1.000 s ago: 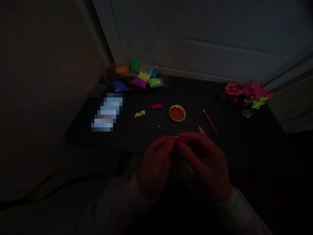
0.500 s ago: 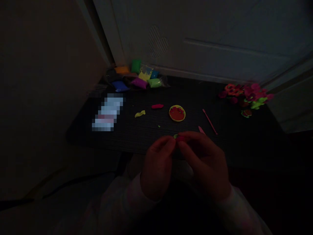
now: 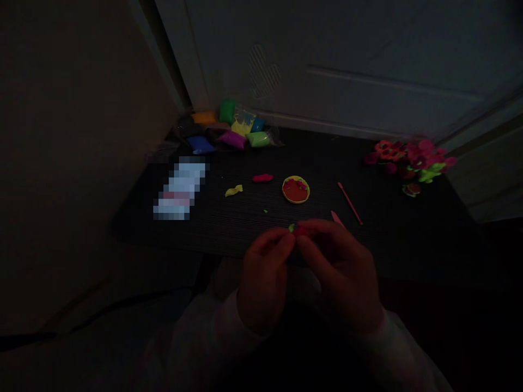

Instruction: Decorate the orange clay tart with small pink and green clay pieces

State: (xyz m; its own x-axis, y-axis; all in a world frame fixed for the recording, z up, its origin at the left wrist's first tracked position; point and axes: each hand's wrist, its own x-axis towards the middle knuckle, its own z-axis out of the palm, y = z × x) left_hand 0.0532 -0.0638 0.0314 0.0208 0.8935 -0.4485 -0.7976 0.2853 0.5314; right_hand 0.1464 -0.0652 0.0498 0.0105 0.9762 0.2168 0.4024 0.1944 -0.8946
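Dim scene, so we read colours loosely. Far left on the dark surface we get a pixelated panel, content unreadable. Behind it, by the wall, we log a heap of packets: orange, blue, green, purple, yellow, lime, some overlapping. Next, a twisted yellow strip, then a red lump lying a little behind it, and a tiny green scrap nearer us.

Left hand: thumb and finger pinched together on a green leaf. The leaf sits at the left end of a red piece, both up between the two hands at the surface's near edge; we can't tell how they join. Behind them, a round yellow-rimmed dish has small red-and-green bits along its far side. Right hand: fingertips closed on the red piece, partly hiding it. Just beyond it we see a pink blade, then a slanting pink stick. Far right, bright flowers, with a small green-edged disc just in front.
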